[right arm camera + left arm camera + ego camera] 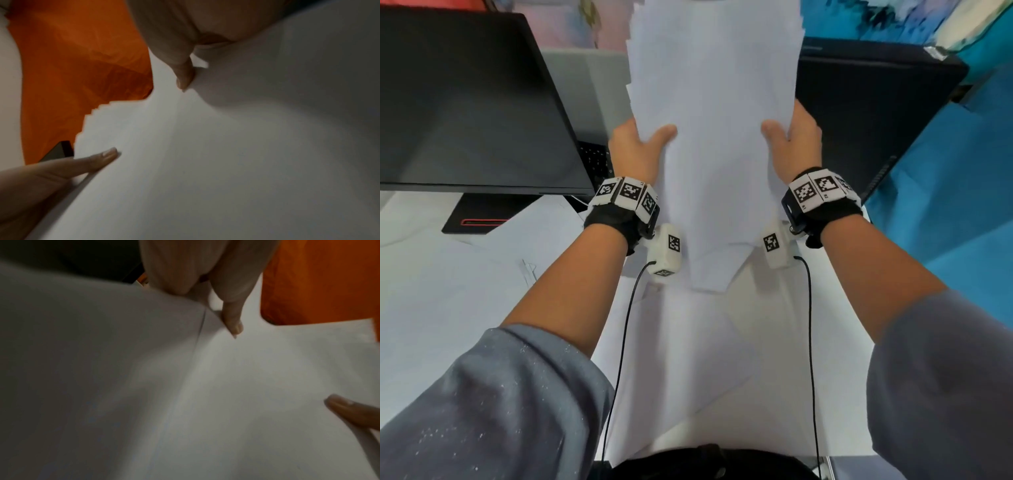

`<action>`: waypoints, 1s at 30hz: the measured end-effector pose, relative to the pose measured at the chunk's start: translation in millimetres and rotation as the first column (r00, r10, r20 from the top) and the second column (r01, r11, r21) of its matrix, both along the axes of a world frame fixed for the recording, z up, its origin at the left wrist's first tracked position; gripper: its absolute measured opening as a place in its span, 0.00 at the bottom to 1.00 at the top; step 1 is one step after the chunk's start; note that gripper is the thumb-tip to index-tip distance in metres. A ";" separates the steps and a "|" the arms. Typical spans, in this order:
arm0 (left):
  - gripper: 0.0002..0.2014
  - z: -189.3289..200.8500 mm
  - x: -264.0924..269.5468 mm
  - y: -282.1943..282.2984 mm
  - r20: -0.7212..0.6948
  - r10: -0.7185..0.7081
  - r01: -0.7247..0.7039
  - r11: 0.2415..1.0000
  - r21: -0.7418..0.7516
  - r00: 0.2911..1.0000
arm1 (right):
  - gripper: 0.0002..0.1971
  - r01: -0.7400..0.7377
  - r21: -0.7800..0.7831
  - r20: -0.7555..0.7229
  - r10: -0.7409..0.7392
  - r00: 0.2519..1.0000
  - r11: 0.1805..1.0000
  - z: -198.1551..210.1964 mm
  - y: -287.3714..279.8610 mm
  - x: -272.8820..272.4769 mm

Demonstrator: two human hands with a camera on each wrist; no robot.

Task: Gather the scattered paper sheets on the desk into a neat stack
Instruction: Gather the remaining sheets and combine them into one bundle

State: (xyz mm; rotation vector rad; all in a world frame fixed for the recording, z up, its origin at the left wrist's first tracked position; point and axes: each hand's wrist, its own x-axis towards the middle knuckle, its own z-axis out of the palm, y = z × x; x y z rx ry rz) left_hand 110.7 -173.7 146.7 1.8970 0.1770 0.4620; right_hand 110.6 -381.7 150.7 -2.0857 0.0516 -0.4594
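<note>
A thick bundle of white paper sheets (714, 113) stands upright above the desk, its edges uneven at the top and left. My left hand (635, 150) grips its left edge with the thumb on the near face. My right hand (792, 144) grips the right edge the same way. The bundle's lower corner hangs just above the desk. In the left wrist view the thumb (232, 321) presses on the paper (205, 386). In the right wrist view the thumb (184, 78) lies on the paper (205, 154). More loose sheets (465, 284) lie flat on the white desk (839, 404).
A black monitor (469, 102) stands at the left with its base (482, 212) partly under a sheet. A second dark screen (866, 113) stands at the right. Blue cloth (948, 192) covers the right side. Two cables run down from my wrists.
</note>
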 end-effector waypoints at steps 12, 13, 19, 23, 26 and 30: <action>0.39 -123.1 -63.6 31.3 -0.635 -0.017 -0.138 0.971 -0.193 0.773 | 0.23 -0.360 -0.246 -0.774 0.041 0.632 0.900 -82.9 -17.6 -50.0; 0.35 -133.8 -72.0 33.0 -0.678 0.000 -0.157 0.973 -0.170 0.735 | 0.24 -0.384 -0.247 -0.807 0.030 0.589 0.890 -98.6 -18.7 -55.4; 0.23 -172.9 -108.7 40.9 -0.804 0.047 -0.236 0.965 -0.117 0.592 | 0.21 -0.281 -0.177 -0.867 -0.014 0.499 0.943 -150.4 -24.3 -86.5; 0.25 -178.3 -112.7 44.6 -0.829 -0.028 -0.265 0.941 -0.211 0.559 | 0.30 -0.163 -0.031 -0.921 0.035 0.389 0.986 -155.8 -35.7 -96.8; 0.28 -178.5 -108.7 44.6 -0.841 -0.008 -0.196 0.971 -0.135 0.541 | 0.34 0.089 0.191 -0.926 0.149 0.348 0.977 -153.2 -44.4 -107.6; 0.33 -165.2 -101.4 38.1 -0.856 0.000 -0.182 0.977 -0.109 0.516 | 0.33 0.144 0.268 -0.929 0.216 0.300 0.953 -149.7 -53.8 -123.2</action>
